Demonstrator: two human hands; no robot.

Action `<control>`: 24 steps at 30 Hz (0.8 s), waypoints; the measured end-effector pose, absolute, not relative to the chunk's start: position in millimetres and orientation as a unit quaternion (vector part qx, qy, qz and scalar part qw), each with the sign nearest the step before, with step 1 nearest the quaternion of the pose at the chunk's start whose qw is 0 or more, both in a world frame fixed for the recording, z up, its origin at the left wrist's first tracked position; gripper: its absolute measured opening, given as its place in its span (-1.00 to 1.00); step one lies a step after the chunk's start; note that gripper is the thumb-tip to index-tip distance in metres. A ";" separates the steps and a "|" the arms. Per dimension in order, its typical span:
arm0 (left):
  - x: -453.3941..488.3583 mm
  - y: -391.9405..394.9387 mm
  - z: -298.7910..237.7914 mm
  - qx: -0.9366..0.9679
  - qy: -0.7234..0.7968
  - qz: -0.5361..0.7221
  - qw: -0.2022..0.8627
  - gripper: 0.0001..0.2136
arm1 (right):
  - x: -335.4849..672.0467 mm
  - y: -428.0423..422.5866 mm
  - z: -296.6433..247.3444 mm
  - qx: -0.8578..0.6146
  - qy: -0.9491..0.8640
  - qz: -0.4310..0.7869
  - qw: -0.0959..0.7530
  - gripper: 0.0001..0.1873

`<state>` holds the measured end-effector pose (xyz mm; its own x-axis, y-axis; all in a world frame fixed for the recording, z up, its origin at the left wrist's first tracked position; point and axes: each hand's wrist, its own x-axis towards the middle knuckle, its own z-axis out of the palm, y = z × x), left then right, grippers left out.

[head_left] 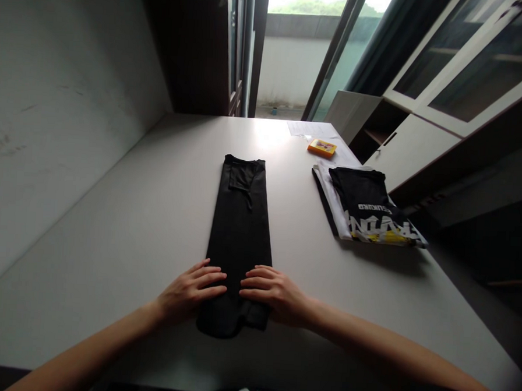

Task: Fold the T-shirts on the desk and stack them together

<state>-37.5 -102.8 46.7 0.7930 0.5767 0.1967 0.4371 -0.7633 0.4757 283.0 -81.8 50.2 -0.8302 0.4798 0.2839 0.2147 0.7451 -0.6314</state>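
Observation:
A black shirt [241, 229], folded into a long narrow strip, lies lengthwise before me on the white table. A smaller folded flap [243, 176] shows at its far end, and its near end has an uneven, rounded edge. Across the left edge near this end lies my left hand [195, 286], fingers stretched out on the cloth. My right hand [270, 290] rests opposite, over the right edge, its fingers also extended and pointing inward. Both thumbs are hidden, so I cannot tell whether they are under the fabric.
On the right of the white table [155, 213] sits a stack of folded clothes [365, 207], black and white with printed lettering. Behind it are a small orange-yellow box [322, 148] and paper [312, 129]. A wall [64, 103] borders the left; cabinets [442, 82] stand at right.

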 end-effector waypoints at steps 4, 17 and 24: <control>-30.7 -119.5 83.3 0.830 0.286 0.158 0.452 -0.67 | 290.6 -92.5 72.4 -0.207 -0.785 0.547 0.204 -0.71; -2.3 -12.4 88.1 0.478 0.552 0.332 0.597 -0.38 | 278.3 14.0 74.6 -0.440 -0.412 0.706 0.372 -0.44; 20.2 79.8 37.8 0.601 0.688 0.297 0.276 -0.70 | 273.7 113.0 19.4 -0.613 -0.577 0.427 0.331 -0.56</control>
